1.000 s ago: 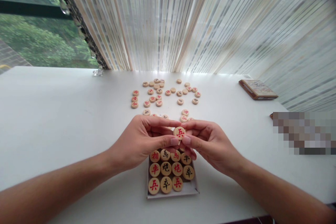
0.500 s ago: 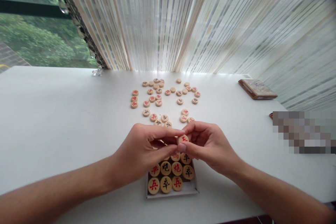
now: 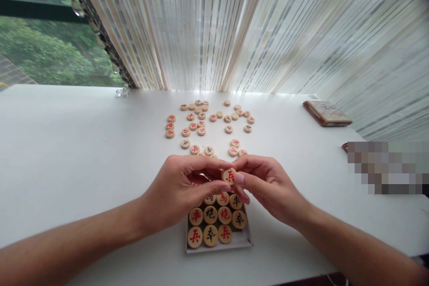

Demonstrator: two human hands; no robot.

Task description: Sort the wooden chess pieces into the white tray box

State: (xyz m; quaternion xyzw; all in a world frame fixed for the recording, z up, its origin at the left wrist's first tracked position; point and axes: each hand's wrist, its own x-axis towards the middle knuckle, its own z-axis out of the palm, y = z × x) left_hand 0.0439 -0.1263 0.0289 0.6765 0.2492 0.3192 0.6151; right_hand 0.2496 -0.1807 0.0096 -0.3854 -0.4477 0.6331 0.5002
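A smooth, matte white bench spreads under and around the fingers, with a ribbed, striped curtain hanging well beyond them. Directly below the fingers lies a shallow white cardboard tray, packed with flat round wooden pieces in rows; its far rows are hidden by the hands. The left hand and right hand meet above it, both pinching one xiangqi disc by its rim. The disc is pale wood, circular with no long axis, and its face with the red carved character is tilted up toward the wearer. Beyond the fingers, loose discs lie scattered, their marks too small to read. Far right of the fingers sits a flat brown box.
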